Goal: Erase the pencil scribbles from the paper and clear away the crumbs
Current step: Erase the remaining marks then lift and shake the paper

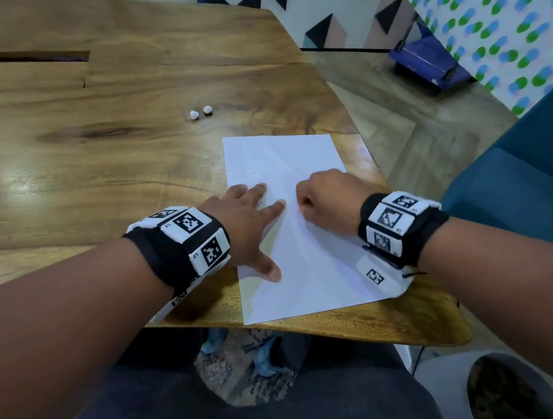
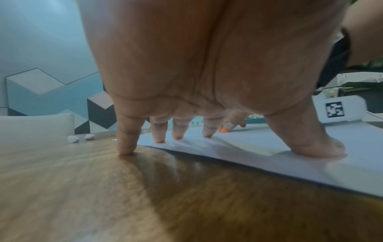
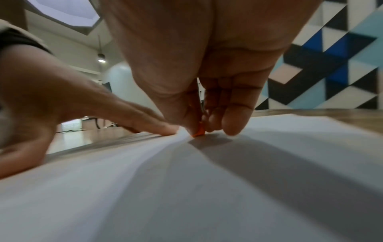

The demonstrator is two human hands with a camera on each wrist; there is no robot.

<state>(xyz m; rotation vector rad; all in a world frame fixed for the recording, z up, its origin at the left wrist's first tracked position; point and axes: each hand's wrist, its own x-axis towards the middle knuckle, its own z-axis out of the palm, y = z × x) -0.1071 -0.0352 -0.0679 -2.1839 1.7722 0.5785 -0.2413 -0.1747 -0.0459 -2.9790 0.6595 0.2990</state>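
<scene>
A white sheet of paper [image 1: 306,240] lies at the near right corner of the wooden table [image 1: 89,154]. My left hand [image 1: 252,219] is spread flat, its fingers straight, pressing the paper's left edge; the little finger [image 2: 125,144] rests on the wood. My right hand [image 1: 325,200] is curled on the paper's middle and pinches a small orange eraser [image 3: 199,131], whose tip touches the sheet. The eraser [image 2: 223,130] also shows beyond my left fingers. The paper [image 3: 186,188] bulges slightly near the eraser. No scribbles are plainly visible.
Two small white paper balls [image 1: 200,112] lie on the wood beyond the sheet. The table's right edge runs close to the paper. A teal chair [image 1: 524,188] stands at right, and a blue box [image 1: 423,61] sits on the floor.
</scene>
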